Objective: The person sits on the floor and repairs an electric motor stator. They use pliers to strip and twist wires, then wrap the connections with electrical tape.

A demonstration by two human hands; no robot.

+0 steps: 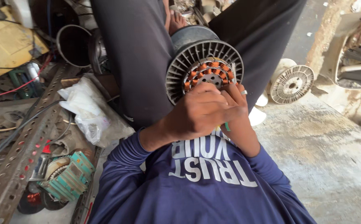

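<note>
Both hands on the motor stator [204, 62], propped between the legs.
Left hand [199, 112] and right hand [235, 108] clenched together over its lower copper windings [207, 68]; what they pinch can't be made out. Second finned rotor [291, 84] lies on concrete, right.

finned motor stators [204, 62] – 2 | green motors [69, 176] – 1 | perforated angle bars [20, 153] – 1

The finned motor housing [197, 54] is pale grey, its ribs making a radial striped pattern, and the windings [207, 68] inside it are copper-orange. The sleeves [122, 166] are navy blue with white lettering, the trousers [135, 54] dark charcoal. A second fan disc [291, 84] is off-white. The small motor [68, 176] is teal green, the crumpled bag [87, 110] whitish, the perforated angle bar [23, 145] perhaps rusty brown.
</note>
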